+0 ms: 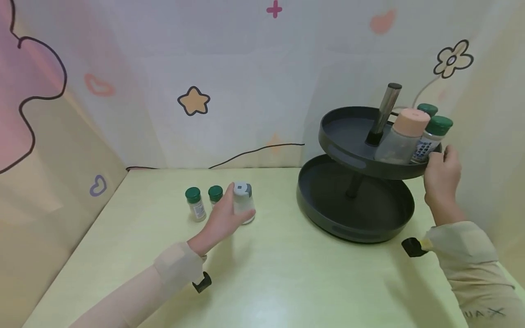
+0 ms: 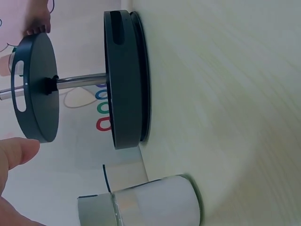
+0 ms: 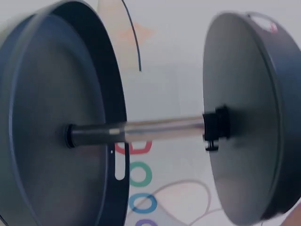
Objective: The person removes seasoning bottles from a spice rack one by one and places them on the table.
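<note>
The left hand [image 1: 221,216] is at the pale bottle [image 1: 243,201] standing upright on the table [image 1: 295,282], thumb and forefinger spread wide around it; whether skin meets plastic cannot be told, and the left wrist view shows the digits apart, above the level of the cap. The right hand [image 1: 443,175] holds the rim of the upper tray [image 1: 348,159] of a two-tier stand, fingers curled at its edge. The likeliest slip is at the left: the green-capped jar [image 1: 215,195] stands just beside the bottle, partly hidden by the hand, so a finger sweeping in on that side could tip it, and perhaps the outer green-capped jar [image 1: 194,204] as well. A grip taken only high on the bottle might let its base swing or slide away. On the stand, the pink-capped bottle [image 1: 404,136], the front jar [image 1: 428,143] and the rear jar [image 1: 427,109] crowd the side nearest the right hand; a sharp pull or downward press there could rock the tray on its pole [image 1: 387,107] and topple them, while the thumb could nudge the front jar. The lower tray [image 1: 357,230] sits beneath, where something falling might land.
</note>
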`<state>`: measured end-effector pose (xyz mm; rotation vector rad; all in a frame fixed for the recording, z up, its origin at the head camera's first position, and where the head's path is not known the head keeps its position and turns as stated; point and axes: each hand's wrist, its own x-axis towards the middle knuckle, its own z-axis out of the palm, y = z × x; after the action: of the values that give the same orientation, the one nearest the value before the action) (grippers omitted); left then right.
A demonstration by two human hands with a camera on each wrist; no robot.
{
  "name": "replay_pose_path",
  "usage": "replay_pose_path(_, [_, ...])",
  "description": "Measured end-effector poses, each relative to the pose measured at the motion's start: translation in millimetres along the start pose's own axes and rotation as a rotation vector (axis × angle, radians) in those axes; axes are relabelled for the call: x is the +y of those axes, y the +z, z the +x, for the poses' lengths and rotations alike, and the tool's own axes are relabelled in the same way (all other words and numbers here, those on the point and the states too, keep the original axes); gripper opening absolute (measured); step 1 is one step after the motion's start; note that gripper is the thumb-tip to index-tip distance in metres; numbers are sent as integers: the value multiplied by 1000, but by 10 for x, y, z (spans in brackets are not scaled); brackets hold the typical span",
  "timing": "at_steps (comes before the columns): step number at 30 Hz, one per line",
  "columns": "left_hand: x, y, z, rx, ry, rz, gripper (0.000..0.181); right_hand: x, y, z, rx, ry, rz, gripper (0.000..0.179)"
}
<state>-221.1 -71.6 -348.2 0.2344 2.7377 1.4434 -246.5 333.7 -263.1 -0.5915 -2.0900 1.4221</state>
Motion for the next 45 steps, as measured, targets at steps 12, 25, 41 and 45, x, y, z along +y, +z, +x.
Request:
replay_pose_path(12, [17,7,-80,19,42,8,83,37,29,273,-77,147,307,37])
replay_pose_path(25, [39,42,-121,16,14,34,84,33,76,82,-28,87,143,31])
replay_pose_path(41, [58,140,-133,18,19,-40,80,-18,96,-162,-2,44,-22,12])
replay_pose_path(45, [87,182,-128,31,21,-59,77,-34,8,-135,-21,34,-19,16])
